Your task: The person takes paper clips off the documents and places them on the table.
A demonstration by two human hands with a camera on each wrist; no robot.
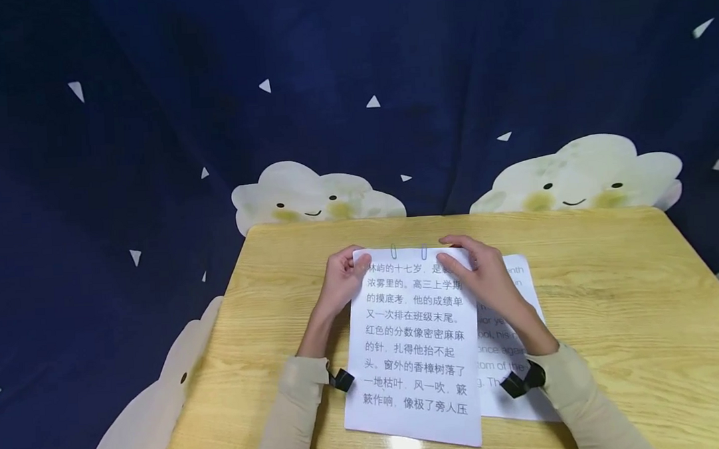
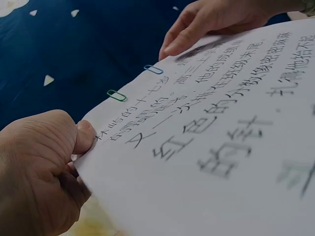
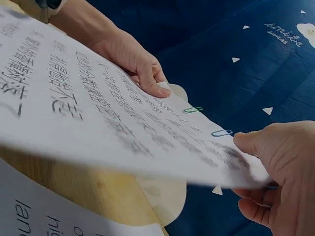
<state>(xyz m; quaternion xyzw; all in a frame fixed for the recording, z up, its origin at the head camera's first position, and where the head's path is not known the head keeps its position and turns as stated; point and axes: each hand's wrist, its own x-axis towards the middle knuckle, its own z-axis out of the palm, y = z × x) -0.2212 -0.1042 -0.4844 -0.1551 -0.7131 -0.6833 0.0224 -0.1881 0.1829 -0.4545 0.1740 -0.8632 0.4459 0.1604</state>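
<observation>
Chinese-text paper (image 1: 410,356): held up over the table (image 1: 628,306), between the two hands, top edge away from the person; one sheet or several, could not tell.
Paper weight: looked light, likely no strain on either hand.
Paper stiffness: thin and floppy by judgement; the left wrist view showed a slight bow along the top edge. Would probably crease under a hard pinch or sag if held at one corner only.
Paper surface: smooth-looking, maybe a bit slippery; tearing seemed a risk only with a sharp tug.
Best hold: both top corners, thumb in front, fingers behind, clear of the clips.
Left hand (image 1: 342,279): pinched the top left corner, thumb on the printed face, fingers curled behind.
Right hand (image 1: 494,279): held near the top right corner, thumb on the face just beside the blue clip, fingers behind; how firmly, could not tell.
Hands: apart, one at each side of the paper.
Green paper clip (image 1: 393,252): on the top edge, nearer the left hand.
Blue paper clip (image 1: 423,252): on the same edge, nearer the right hand; both clips small, likely springy.
English-text paper (image 1: 494,401): flat on the table, partly under the held paper and the right forearm, in neither hand.
</observation>
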